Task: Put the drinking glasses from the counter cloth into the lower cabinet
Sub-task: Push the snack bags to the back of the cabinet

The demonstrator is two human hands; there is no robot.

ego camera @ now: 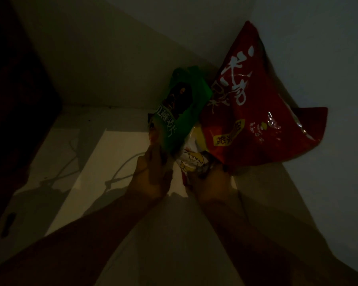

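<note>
Fingers: left hand (153,174) grips green packet (180,112) | right hand (211,182) seemingly grips yellow-white packet (191,159) | green packet's long axis upright, dim.

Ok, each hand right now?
Left hand: closed on the green packet.
Right hand: on the white-and-yellow packet; grip too dark to tell.

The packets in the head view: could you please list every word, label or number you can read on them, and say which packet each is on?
Green packet: white Chinese characters; only the last, "片", is fairly sure, the rest too dim to read.
Red bag: large white brush characters, too stylised to read with confidence.
Yellow label on the red bag: "米粉".
White and yellow packet: a cartoon figure, no legible text.
No numbers are readable.
</note>
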